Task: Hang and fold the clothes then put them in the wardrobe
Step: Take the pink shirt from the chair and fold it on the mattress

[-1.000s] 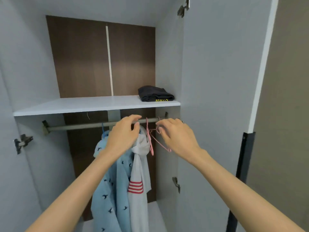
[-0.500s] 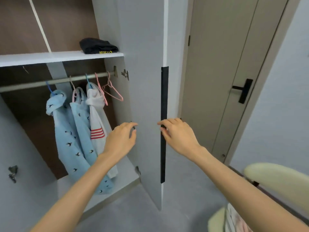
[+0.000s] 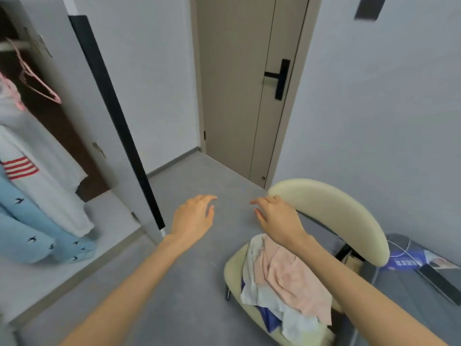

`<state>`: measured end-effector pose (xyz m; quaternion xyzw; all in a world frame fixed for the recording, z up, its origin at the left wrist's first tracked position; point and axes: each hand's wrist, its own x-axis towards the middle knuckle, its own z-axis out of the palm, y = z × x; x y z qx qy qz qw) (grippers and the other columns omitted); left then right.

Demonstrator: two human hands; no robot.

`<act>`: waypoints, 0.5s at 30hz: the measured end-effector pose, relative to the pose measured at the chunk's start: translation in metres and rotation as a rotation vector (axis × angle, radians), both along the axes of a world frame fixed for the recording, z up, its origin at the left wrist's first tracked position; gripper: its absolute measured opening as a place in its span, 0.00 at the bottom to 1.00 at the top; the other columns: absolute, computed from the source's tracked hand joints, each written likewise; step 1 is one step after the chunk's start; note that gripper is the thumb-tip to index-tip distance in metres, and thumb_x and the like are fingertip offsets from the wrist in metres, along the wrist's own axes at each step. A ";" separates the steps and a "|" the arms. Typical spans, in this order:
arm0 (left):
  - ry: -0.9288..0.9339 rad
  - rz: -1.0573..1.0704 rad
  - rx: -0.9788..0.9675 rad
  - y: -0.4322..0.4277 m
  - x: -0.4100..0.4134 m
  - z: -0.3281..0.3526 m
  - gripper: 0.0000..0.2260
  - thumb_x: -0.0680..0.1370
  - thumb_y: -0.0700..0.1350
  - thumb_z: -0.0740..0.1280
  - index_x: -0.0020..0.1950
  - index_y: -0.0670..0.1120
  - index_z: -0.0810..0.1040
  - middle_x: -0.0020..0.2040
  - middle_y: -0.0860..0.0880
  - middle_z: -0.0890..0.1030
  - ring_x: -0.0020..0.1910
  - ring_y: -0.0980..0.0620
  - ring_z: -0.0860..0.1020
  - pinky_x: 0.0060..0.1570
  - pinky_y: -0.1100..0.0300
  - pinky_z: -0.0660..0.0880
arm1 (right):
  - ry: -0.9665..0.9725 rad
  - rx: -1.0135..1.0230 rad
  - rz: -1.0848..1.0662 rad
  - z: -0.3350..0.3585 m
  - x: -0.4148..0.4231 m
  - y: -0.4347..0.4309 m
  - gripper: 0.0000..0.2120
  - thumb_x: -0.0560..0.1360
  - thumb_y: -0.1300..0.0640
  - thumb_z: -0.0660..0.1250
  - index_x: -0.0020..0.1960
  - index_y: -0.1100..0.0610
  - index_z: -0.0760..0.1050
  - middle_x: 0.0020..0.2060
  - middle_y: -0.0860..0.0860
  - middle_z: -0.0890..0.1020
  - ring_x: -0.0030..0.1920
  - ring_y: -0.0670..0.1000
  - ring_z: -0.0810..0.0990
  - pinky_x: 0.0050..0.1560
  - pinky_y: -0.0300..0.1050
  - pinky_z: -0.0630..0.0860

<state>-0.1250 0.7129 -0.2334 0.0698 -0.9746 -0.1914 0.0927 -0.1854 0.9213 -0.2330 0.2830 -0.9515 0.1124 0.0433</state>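
A heap of clothes lies on a cream chair (image 3: 331,211) at the lower right, with a pink garment (image 3: 291,275) on top and pale blue and white pieces (image 3: 296,318) under it. My left hand (image 3: 194,216) hovers over the floor, fingers relaxed, holding nothing. My right hand (image 3: 277,216) is empty too, just above the heap and beside the chair's backrest. In the open wardrobe at the left hang a white shirt with red stripes (image 3: 37,168) and a light blue bird-print garment (image 3: 30,236). Empty pink hangers (image 3: 37,83) hang from the rail.
The wardrobe door (image 3: 82,101) with a black edge strip stands open between the wardrobe and me. A beige room door (image 3: 239,83) with a black handle is straight ahead. Grey floor (image 3: 194,283) lies below my hands. A dark table with a blue booklet (image 3: 409,260) sits behind the chair.
My view has swung right and down from the wardrobe rail to the chair. Both hands left the hangers and dropped, empty, toward the heap of clothes.
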 end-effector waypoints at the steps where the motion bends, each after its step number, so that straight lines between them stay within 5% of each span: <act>1: -0.013 0.002 0.011 0.014 -0.005 -0.013 0.15 0.81 0.47 0.57 0.68 0.51 0.72 0.65 0.51 0.76 0.61 0.48 0.75 0.55 0.55 0.71 | -0.034 0.011 -0.020 -0.011 -0.003 0.016 0.16 0.82 0.53 0.54 0.67 0.50 0.70 0.61 0.49 0.77 0.60 0.54 0.72 0.54 0.47 0.69; 15: -0.257 -0.186 0.151 0.130 -0.027 -0.218 0.18 0.80 0.45 0.57 0.70 0.52 0.69 0.65 0.50 0.74 0.62 0.48 0.73 0.57 0.56 0.70 | -0.460 0.169 -0.331 -0.222 0.008 0.135 0.18 0.81 0.50 0.55 0.70 0.49 0.66 0.69 0.49 0.69 0.64 0.54 0.69 0.60 0.48 0.70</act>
